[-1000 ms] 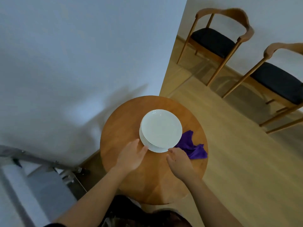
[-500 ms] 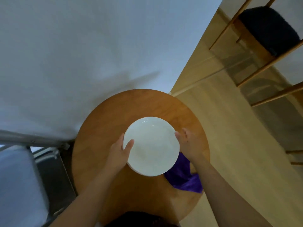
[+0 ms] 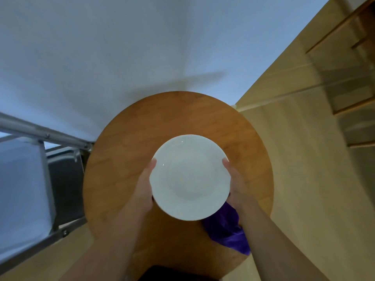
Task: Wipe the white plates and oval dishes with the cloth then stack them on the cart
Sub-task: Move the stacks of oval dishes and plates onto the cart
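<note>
A round white plate (image 3: 189,177) faces up, raised above the round wooden table (image 3: 174,114). What lies under its top face is hidden. My left hand (image 3: 145,187) grips its left rim, thumb on the edge and fingers underneath. My right hand (image 3: 235,185) grips the right rim the same way. The purple cloth (image 3: 227,230) lies crumpled on the table's near right side, partly under the plate and my right forearm.
A metal-framed cart (image 3: 40,132) with a white top (image 3: 20,179) stands left of the table. A white wall runs behind. Light wooden floor lies to the right, with wooden chair legs (image 3: 345,27) at the upper right.
Both hands moved from the near side of the plate stack to its left and right rims and took hold. The plates now look larger and nearer to me.
</note>
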